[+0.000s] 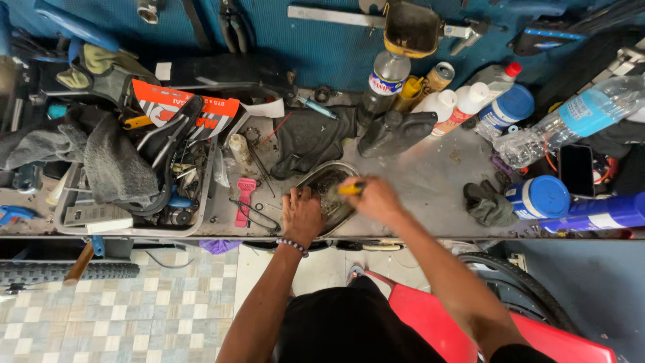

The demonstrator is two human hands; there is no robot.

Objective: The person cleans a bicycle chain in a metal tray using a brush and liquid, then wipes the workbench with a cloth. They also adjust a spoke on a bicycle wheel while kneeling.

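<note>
A shallow metal bowl (pixel 321 176) with dirty liquid sits on the grey workbench (pixel 430 178) in front of me. My left hand (pixel 301 214) rests on the bowl's near left rim, fingers curled over it; a bead bracelet is on that wrist. My right hand (pixel 377 198) is over the bowl's right side, closed on a tool with a yellow handle (pixel 351 189), likely a brush, whose tip points into the bowl. What lies inside the bowl is too blurred to tell.
Several bottles and cans stand at the back right, with a black oil bottle (pixel 396 131) near the bowl. A dark rag (pixel 310 138) lies behind it, a pink tool (pixel 245 198) to the left, a cluttered tray (pixel 134 222) farther left, a crumpled cloth (pixel 488 204) right.
</note>
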